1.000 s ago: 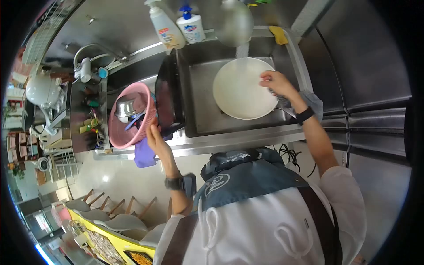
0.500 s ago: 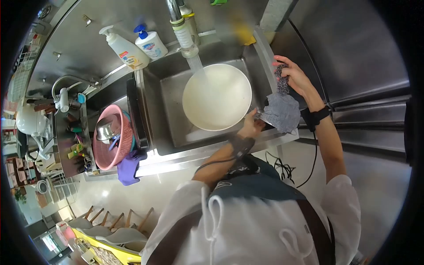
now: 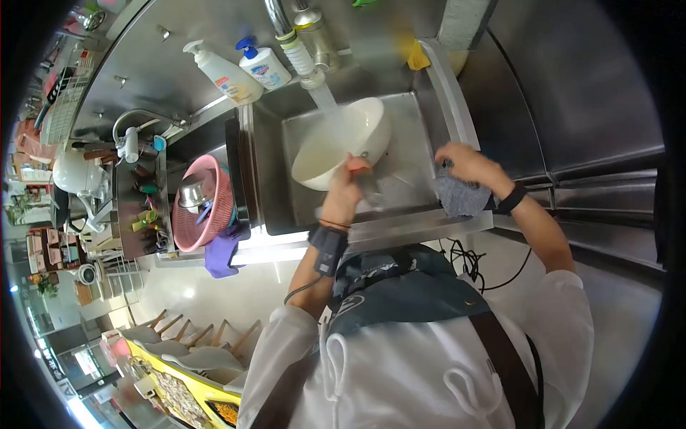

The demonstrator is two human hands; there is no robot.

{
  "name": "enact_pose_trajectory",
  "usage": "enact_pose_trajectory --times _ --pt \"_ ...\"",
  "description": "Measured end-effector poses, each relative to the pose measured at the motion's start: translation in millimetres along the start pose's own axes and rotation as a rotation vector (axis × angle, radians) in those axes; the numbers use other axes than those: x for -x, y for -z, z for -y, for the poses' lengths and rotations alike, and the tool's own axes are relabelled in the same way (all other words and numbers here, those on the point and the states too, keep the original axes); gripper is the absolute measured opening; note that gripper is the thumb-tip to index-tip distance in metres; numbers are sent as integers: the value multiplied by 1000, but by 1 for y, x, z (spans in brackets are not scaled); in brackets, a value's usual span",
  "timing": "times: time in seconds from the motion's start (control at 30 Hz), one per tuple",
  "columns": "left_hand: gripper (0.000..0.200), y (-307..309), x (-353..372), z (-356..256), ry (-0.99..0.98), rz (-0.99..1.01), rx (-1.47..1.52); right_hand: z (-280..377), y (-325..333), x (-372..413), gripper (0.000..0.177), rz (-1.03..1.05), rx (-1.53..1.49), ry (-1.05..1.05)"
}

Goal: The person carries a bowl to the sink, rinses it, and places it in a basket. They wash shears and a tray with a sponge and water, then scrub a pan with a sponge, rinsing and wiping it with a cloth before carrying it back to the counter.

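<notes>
A large white bowl (image 3: pixel 314 154) is tilted inside the steel sink (image 3: pixel 411 168), under running water from the faucet (image 3: pixel 309 75). My left hand (image 3: pixel 344 189) is closed at the bowl's near side. A blurred, shiny shape shows beside its fingers; I cannot make out what it is, nor whether the hand also grips the bowl. On the sink's right ledge lies a grey cloth (image 3: pixel 464 199). My right hand (image 3: pixel 471 168) is over the cloth's far end with its fingers curled down onto it; the fingertips are partly hidden.
Two pump bottles, one white-topped (image 3: pixel 225 75) and one blue-topped (image 3: pixel 264 66), stand behind the sink. To the left are a pink basket (image 3: pixel 187 222) with a metal bowl (image 3: pixel 196 191) and a purple cloth (image 3: pixel 223 254). A yellow item (image 3: pixel 418 56) sits at the back right corner.
The bowl has gone from lying level to tilted. My left hand has moved left from the cloth to the bowl. The grey cloth has come down onto the ledge under my right hand.
</notes>
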State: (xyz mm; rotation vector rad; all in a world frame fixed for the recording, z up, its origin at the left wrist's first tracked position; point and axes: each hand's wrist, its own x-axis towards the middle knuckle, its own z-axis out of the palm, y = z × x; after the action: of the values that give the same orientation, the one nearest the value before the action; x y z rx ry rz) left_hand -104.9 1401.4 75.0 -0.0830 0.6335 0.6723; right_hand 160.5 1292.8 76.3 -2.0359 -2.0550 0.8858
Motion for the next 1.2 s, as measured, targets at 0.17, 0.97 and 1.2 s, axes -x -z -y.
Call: enact_pose_trajectory --times 0.17,0.97,1.2 --pt "17 -1 39 -44 432 131 907 -1 -53 19 29 44 477 -8" --pt "23 36 118 -62 271 -36 -588 -21 12 -203 58 -169 -537 -242" --pt "19 40 114 -60 169 -161 -803 -11 66 -217 51 -629 341 -125"
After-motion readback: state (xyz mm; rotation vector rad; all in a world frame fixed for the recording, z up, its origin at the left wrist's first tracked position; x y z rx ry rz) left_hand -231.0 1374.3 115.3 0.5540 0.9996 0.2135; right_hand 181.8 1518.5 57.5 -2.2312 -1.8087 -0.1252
